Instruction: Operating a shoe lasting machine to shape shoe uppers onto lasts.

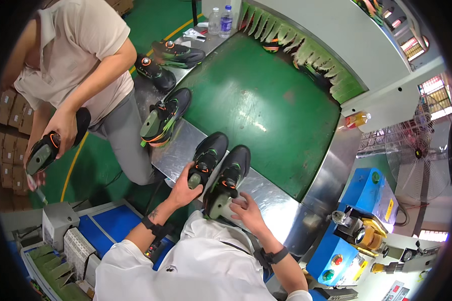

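1 shoe (pixel 210 153) juts from the clasped left grip (pixel 184 188), another (pixel 234 168) beside the half-spread, empty right grip (pixel 248 213).

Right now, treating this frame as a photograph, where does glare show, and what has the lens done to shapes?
In the head view, white glare streaks the green surface and whitens the metal ledge near the right hand; in the head view, the far-right window is partly blown out; also there, the yellow floor line curves and black corners round the picture.
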Available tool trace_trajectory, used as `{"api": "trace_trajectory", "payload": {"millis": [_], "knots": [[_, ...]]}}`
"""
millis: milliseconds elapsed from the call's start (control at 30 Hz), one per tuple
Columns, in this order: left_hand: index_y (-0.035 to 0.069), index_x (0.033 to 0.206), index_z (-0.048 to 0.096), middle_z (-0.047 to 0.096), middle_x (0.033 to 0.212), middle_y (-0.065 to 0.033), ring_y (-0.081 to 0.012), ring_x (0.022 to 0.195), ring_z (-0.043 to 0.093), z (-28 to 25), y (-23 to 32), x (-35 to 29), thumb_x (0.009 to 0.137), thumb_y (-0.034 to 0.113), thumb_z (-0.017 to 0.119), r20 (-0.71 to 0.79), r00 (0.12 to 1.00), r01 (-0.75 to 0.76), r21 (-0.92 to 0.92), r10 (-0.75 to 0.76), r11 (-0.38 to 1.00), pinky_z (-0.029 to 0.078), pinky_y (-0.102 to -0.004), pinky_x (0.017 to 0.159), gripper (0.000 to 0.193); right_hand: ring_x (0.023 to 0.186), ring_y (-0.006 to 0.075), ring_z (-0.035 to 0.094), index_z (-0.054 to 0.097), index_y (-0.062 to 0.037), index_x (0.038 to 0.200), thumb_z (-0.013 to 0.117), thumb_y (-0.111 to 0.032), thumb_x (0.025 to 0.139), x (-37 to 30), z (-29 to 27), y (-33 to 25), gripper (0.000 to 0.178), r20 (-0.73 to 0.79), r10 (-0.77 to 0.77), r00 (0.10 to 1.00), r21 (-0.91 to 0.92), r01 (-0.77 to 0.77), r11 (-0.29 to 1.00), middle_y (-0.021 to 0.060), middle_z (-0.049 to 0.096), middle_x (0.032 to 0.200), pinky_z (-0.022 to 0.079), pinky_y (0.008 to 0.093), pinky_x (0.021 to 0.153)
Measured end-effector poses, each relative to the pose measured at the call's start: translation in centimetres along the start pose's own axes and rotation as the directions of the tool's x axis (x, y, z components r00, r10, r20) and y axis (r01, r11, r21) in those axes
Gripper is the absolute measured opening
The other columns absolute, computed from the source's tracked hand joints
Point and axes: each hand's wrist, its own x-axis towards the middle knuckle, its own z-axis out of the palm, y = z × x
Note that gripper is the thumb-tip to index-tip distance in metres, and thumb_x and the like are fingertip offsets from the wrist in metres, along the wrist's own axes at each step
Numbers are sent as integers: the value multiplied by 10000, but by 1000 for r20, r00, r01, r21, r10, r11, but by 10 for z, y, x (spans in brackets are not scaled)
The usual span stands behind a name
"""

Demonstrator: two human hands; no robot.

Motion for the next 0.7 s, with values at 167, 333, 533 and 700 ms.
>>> {"api": "trace_trajectory", "payload": {"millis": [167,333,533,700], "knots": [[-46,1221,473,527,1232,-237,-380,1152,518,40,38,-40,702,72,642,-398,787,-419,216,471,882,379,-426,1026,559,947,180,613,423,59,1305,644,-149,849,-31,-38,52,547,-202,-133,970,50,146,988,181,612,1139,519,271,759],[-56,1376,263,266,1450,-243,-421,1276,389,97,42,-48,724,47,660,-169,924,-225,486,343,845,390,-435,1022,770,919,164,621,472,78,1240,613,-131,869,-57,-59,94,448,-197,-133,971,181,169,969,164,637,1089,539,283,721],[-62,1443,114,110,1529,-215,-418,1373,247,101,32,-48,761,34,640,-113,970,-139,461,213,877,331,-410,1085,867,964,179,619,485,65,1240,606,-146,884,-69,-79,119,432,-210,-41,977,241,92,966,143,634,1112,544,286,747],[-48,1414,239,280,1461,-225,-411,1322,326,94,68,-45,777,132,640,-105,973,-131,482,206,866,308,-422,1088,775,971,171,616,493,51,1243,634,-175,878,-63,-88,97,452,-168,53,984,282,-4,959,120,637,1106,545,299,768]]}}
